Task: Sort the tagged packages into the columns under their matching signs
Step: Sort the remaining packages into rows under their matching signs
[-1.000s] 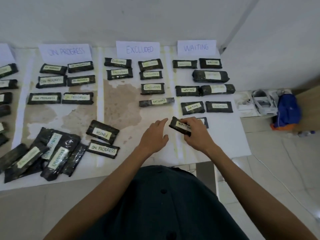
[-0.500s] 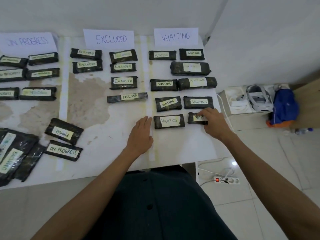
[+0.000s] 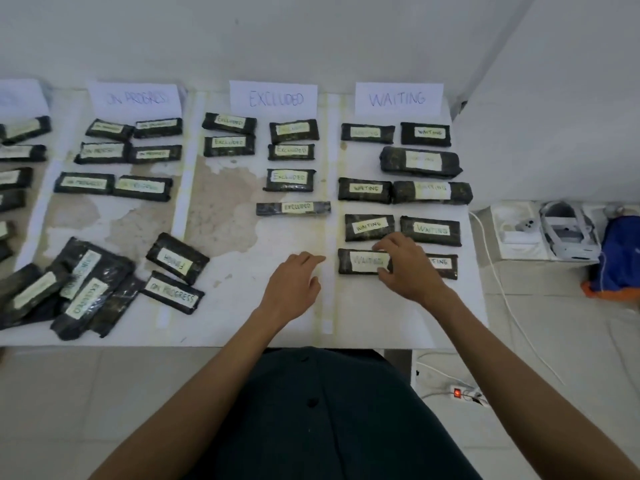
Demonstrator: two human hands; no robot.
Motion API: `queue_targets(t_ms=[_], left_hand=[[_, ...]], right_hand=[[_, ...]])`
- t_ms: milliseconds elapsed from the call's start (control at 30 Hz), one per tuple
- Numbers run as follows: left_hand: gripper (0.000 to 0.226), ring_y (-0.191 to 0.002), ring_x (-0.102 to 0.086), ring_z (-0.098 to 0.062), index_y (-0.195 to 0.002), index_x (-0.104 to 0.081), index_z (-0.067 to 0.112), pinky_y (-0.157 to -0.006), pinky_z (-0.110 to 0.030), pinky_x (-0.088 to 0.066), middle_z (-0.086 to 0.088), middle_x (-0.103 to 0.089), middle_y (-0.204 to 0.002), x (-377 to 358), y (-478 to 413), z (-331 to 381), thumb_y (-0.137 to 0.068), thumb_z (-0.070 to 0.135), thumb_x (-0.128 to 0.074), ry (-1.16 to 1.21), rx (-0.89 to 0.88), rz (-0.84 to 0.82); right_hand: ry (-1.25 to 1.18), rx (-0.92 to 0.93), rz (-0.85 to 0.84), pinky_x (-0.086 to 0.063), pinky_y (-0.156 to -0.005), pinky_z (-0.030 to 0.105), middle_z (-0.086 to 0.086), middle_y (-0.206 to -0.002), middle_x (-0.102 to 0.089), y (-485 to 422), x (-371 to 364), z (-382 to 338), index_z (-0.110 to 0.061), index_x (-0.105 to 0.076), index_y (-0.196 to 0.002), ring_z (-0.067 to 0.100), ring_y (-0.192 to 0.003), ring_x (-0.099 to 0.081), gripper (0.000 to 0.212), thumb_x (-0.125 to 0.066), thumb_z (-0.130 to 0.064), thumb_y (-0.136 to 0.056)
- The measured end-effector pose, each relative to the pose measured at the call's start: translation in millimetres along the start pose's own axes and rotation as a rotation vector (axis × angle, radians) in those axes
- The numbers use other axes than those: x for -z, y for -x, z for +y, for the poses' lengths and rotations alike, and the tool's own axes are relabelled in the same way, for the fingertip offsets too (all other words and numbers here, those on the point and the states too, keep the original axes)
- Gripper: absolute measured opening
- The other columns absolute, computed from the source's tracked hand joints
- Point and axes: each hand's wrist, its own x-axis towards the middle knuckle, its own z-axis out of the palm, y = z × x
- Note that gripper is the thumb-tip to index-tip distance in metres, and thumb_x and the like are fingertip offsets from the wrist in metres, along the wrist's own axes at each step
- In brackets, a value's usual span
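Right hand (image 3: 408, 268) has thumb and fingers pinched on the right end of a WAITING package (image 3: 362, 262). It lies flat in the nearest row under the WAITING sign (image 3: 398, 98), just left of a neighbour package (image 3: 445, 266) that the hand half hides. Left hand (image 3: 294, 284) rests flat and relaxed on the worktop (image 3: 381, 317), holding nothing.

Looks to me like the squaring-up bit. I'd nudge it parallel with the row above, keep the tag facing up, leave a sliver of gap to the neighbour, then lift off cleanly so it doesn't drag.

Readable stuff: ON PROGRESS sign (image 3: 135, 98), EXCLUDED sign (image 3: 273, 98), plus WAITING. A sign at the far left is cut off. The unsorted pile (image 3: 31, 299) at near left shows a FINISH package (image 3: 178, 258), an ON PROGRESS package (image 3: 172, 296) and an EXCLUDED package (image 3: 86, 299), so plenty left to sort.
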Motion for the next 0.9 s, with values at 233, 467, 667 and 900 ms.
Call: queue_targets(t_ms=[233, 467, 667, 900], left_hand=[[0.040, -0.105, -0.054, -0.026, -0.126, -0.055, 0.013, -0.086, -0.035, -0.046, -0.007, -0.059, -0.120, 45.3, 21.5, -54.9, -0.086, 0.010, -0.054, 0.006, 0.080, 0.091], [0.044, -0.107, -0.047, -0.036, -0.124, -0.049, 0.002, -0.091, -0.036, -0.040, -0.022, -0.044, -0.120, 88.0, 46.5, -141.7, -0.080, 0.000, -0.056, 0.078, 0.487, 0.182], [0.046, -0.105, -0.043, -0.038, -0.122, -0.043, 0.003, -0.089, -0.040, -0.040, -0.025, -0.043, -0.121, 104.4, 63.4, -192.5, -0.079, 0.011, -0.057, 0.225, 0.770, 0.112], [0.036, -0.089, -0.062, -0.022, -0.117, -0.051, 0.011, -0.057, -0.020, -0.041, -0.006, -0.063, -0.098, 119.5, 68.9, -216.8, -0.082, 0.002, -0.051, 0.535, 0.696, 0.081]], right_hand=[[-0.141, 0.086, -0.134, -0.046, -0.090, 0.041, 0.006, -0.123, -0.050, -40.7, -24.5, -106.3, -0.017, -0.054, -0.121, 0.028, -0.105, -0.056, 0.038, -0.061, -0.019, -0.084], [-0.216, 0.068, -0.249, -0.044, -0.094, 0.037, 0.008, -0.124, -0.054, -81.5, -67.8, -205.8, -0.016, -0.052, -0.123, 0.025, -0.110, -0.053, 0.038, -0.059, -0.019, -0.087], [-0.198, 0.019, -0.261, -0.041, -0.098, 0.042, 0.015, -0.127, -0.052, -121.7, -122.5, -288.6, -0.012, -0.044, -0.131, 0.032, -0.118, -0.046, 0.050, -0.063, -0.020, -0.086], [-0.120, -0.163, -0.239, -0.044, -0.087, 0.040, 0.016, -0.120, -0.047, -135.8, -155.9, -331.0, -0.006, -0.045, -0.122, 0.034, -0.108, -0.048, 0.048, -0.066, -0.020, -0.081]])
